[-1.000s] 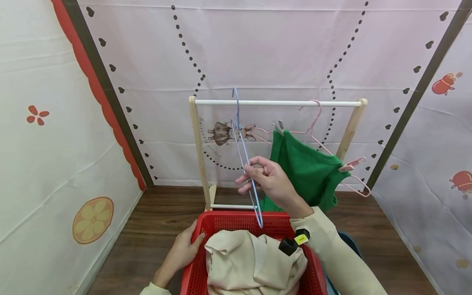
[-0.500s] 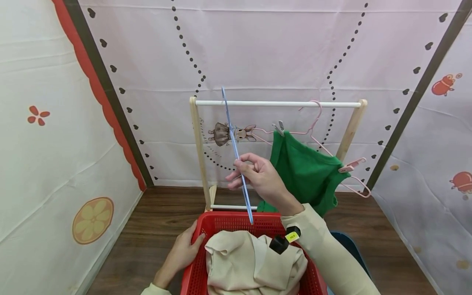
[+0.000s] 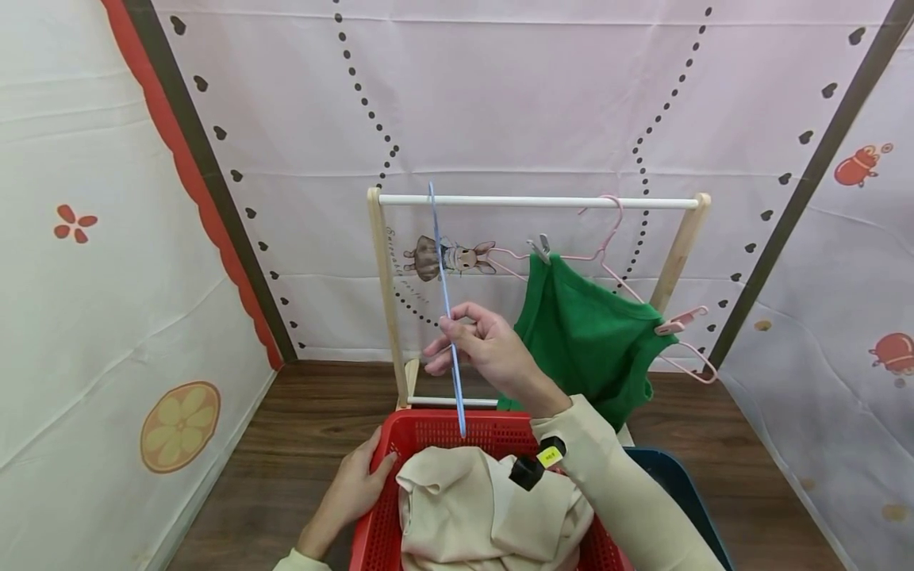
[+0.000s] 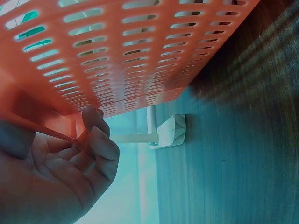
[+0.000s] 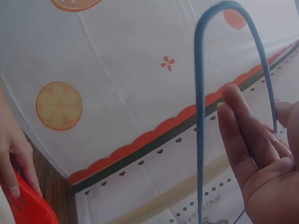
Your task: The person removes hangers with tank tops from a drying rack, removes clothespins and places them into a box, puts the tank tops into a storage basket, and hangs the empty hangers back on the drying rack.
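Observation:
My right hand (image 3: 500, 357) pinches a light blue clothes hanger (image 3: 459, 396) between thumb and fingers. Seen nearly edge-on, the hanger stands almost upright, its hook at the height of the white rail (image 3: 528, 201), towards the left end. Whether the hook touches the rail I cannot tell. In the right wrist view the hanger's rounded end (image 5: 200, 93) shows beside straight fingers. My left hand (image 3: 355, 484) grips the left rim of a red perforated basket (image 3: 493, 414), fingers curled over the edge in the left wrist view. Inside the basket lies a bunched beige garment (image 3: 493, 507).
On the rail's right side a pink hanger (image 3: 610, 230) carries a green garment (image 3: 585, 333), clipped with clothespins. A dark blue container (image 3: 667, 468) is partly hidden behind my right forearm. Printed cloth walls surround the wooden surface (image 3: 243, 476).
My right hand has moved left with the hanger, which has turned from a slightly open angle to edge-on; its hook dipped slightly in the last half second. My left hand stays on the basket.

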Motion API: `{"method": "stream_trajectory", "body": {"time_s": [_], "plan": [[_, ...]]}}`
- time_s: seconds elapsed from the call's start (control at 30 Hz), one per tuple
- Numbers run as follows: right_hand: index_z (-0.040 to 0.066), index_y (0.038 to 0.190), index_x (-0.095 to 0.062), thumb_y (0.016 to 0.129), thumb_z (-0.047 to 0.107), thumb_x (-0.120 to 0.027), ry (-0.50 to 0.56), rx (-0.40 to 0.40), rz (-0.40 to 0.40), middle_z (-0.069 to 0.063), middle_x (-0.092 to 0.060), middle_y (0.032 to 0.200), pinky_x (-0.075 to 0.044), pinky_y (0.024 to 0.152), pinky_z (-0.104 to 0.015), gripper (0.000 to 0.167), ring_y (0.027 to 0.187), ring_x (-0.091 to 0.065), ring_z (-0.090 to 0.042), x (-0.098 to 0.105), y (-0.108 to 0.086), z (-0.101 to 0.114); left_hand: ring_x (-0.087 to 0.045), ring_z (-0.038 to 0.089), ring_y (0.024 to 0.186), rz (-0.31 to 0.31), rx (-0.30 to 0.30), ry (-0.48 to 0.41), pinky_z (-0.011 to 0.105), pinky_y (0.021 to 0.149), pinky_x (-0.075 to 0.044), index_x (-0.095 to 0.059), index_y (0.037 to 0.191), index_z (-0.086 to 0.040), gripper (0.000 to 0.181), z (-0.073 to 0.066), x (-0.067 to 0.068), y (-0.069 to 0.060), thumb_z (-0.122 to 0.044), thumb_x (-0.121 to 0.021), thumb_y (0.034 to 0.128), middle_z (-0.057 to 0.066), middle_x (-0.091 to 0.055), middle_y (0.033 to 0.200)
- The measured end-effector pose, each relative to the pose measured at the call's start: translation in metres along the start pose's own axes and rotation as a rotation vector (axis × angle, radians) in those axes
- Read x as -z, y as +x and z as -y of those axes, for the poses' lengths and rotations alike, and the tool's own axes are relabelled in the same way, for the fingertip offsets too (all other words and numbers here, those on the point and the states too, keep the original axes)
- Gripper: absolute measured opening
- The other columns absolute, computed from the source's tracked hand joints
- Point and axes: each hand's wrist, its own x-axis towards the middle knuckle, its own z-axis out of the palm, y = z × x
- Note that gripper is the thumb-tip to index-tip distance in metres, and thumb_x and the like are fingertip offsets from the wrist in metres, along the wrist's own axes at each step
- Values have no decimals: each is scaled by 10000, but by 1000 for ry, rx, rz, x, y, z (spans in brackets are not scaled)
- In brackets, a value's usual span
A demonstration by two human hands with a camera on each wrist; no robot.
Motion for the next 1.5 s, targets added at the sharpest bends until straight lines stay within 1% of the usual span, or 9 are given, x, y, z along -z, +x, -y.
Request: {"method": "stream_trajectory", "body": {"time_s": [0.17, 0.33, 0.5, 0.8, 0.97, 1.1, 1.23, 1.37, 1.5], "plan": [[69, 1096, -512, 1040, 199, -522, -3, -19, 2, -100, -730, 912, -536, 935, -445, 141, 767, -739, -196, -1, 3, -7, -685, 213, 835, -4, -13, 15, 310, 631, -592, -374, 1484, 49, 586, 0, -1, 0, -87, -618, 969, 264, -628, 1212], [71, 1107, -525, 1032, 239, -539, -64, -35, -6, -132, -731, 949, -520, 967, -427, 184, 775, -739, -217, -2, 5, -12, -683, 224, 852, -11, -19, 21, 331, 649, -595, -379, 1481, 51, 583, 0, -3, 1, -83, -619, 967, 260, -629, 1210], [57, 1103, -529, 1038, 242, -525, -98, -29, -16, -173, -722, 965, -539, 931, -444, 197, 761, -733, -250, -1, 5, -16, -681, 243, 904, -17, -26, 30, 359, 697, -597, -385, 1479, 50, 582, 1, -4, 1, -87, -621, 966, 260, -623, 1231], [-7, 1072, -547, 1052, 292, -485, -155, 79, -31, -269, -668, 977, -587, 758, -449, 306, 698, -712, -285, 10, -4, -17, -683, 216, 831, -10, 11, 3, 345, 648, -598, -381, 1491, 18, 594, 3, -4, 2, -82, -625, 959, 240, -635, 1200], [-53, 1069, -539, 1061, 286, -455, -194, 128, -18, -255, -663, 956, -583, 743, -482, 349, 725, -686, -432, 17, -10, -19, -677, 217, 838, -21, -3, 20, 337, 647, -596, -386, 1486, 31, 593, 3, -2, 1, -91, -632, 961, 250, -630, 1211], [-85, 1065, -542, 1054, 274, -475, -236, 174, -18, -251, -660, 945, -587, 760, -453, 365, 773, -678, -453, 21, -13, -21, -675, 210, 837, -21, -3, 25, 333, 651, -595, -383, 1489, 27, 593, 4, -2, 1, -98, -631, 964, 244, -631, 1210], [-56, 1039, -579, 1038, 245, -517, -301, 213, -45, -258, -660, 949, -589, 759, -395, 308, 817, -672, -381, 24, -17, -20, -676, 224, 872, -34, -32, 46, 362, 704, -596, -392, 1478, 43, 589, 5, -3, 2, -95, -634, 959, 248, -635, 1210], [-7, 1005, -617, 1028, 175, -540, -381, 230, -83, -187, -687, 940, -582, 755, -350, 199, 838, -674, -268, 26, -22, -17, -680, 250, 927, -49, -64, 63, 395, 765, -587, -405, 1465, 58, 577, 7, -3, 3, -85, -633, 956, 259, -634, 1222], [17, 994, -637, 1013, 113, -559, -457, 233, -137, -125, -702, 938, -582, 782, -380, 126, 860, -676, -239, 33, -30, -14, -682, 262, 940, -52, -75, 63, 394, 766, -585, -407, 1464, 59, 570, 7, -4, 3, -87, -626, 959, 265, -631, 1229]]}}
